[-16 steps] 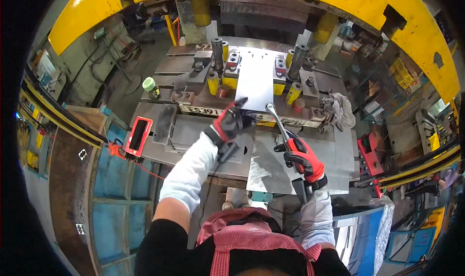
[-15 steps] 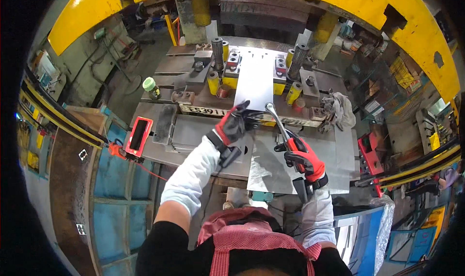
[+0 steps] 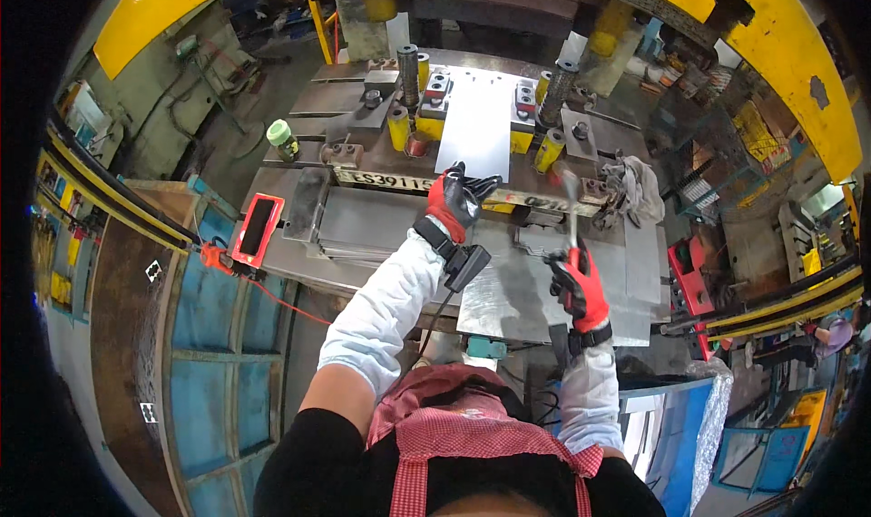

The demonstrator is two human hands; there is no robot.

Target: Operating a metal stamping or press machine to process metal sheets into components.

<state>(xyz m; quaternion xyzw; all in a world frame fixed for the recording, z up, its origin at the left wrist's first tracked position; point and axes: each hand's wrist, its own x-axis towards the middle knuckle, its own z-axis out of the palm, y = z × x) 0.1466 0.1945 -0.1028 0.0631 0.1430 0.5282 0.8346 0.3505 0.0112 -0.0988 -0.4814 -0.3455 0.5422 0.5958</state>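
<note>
A bright flat metal sheet lies in a press die between upright posts. My left hand, in a red and black glove, is at the near edge of this sheet with its fingers apart. Whether the fingertips touch it cannot be made out. Farther right, my right hand, gloved likewise, is closed round the red handle of a metal-shafted hand tool. Motion smears the tool's head, which is raised apart from the sheet over the die's right front.
Stacked metal sheets lie left of my left hand; a large grey sheet lies below my right. A red-framed device and a green-capped bottle are at the left. Grey rags hang at the die's right.
The tool's round head has left the sheet's near right corner and swung right with my right hand. My left hand has come to the sheet's near edge. The view has tilted slightly.
</note>
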